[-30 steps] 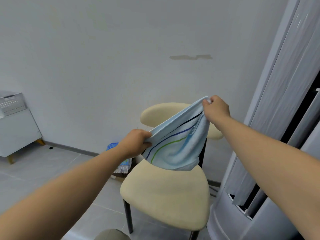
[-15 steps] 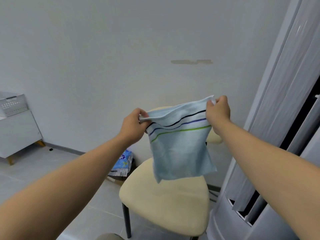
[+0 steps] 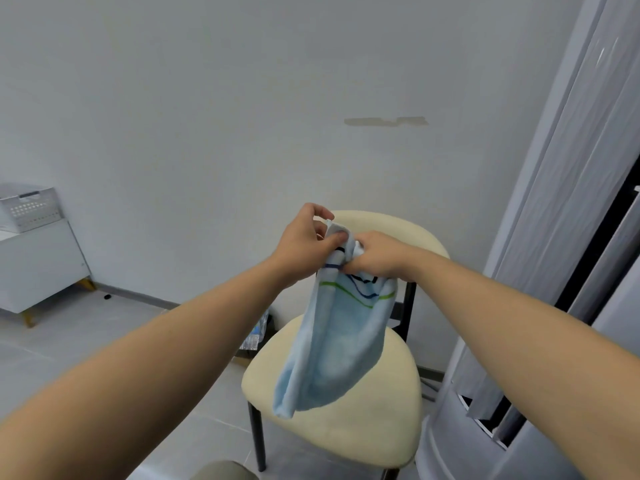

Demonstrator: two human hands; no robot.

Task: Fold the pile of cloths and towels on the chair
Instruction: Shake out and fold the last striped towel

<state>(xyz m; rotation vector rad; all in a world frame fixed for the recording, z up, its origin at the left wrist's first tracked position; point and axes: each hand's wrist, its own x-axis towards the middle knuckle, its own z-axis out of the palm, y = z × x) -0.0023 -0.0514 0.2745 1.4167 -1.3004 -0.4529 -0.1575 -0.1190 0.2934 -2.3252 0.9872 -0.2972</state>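
– both hands meet at the top of the cloth: left hand (image 3: pixel 304 244) pinches an upper corner between thumb and fingers, and right hand (image 3: pixel 375 259) is curled round the bunched edge just beside it. what hangs from them?

– light blue towel (image 3: pixel 332 348), striped black, blue and green near its top, doubled lengthwise and hanging free over the chair seat (image 3: pixel 363 438). whether its lower end touches the seat cannot be told.

– where is the fold likely to fail?

– at the handover, probably. the top corners look bunched rather than matched. if one hand lets go before the other has both layers, a layer may slip and the towel fall open. one lower corner also hangs further than the rest, and laid down so, the fold would set crooked.

– and further off?

– the seat is rounded, so a towel set near its front rim could slide to the floor. a crumpled packet (image 3: pixel 256 336) lies on the floor left of the chair. a tall grey unit (image 3: pixel 554 306) stands close on the right, where the right elbow could brush it. white cabinet (image 3: pixel 38 268) and wall (image 3: pixel 207 116) lie well apart from the work.
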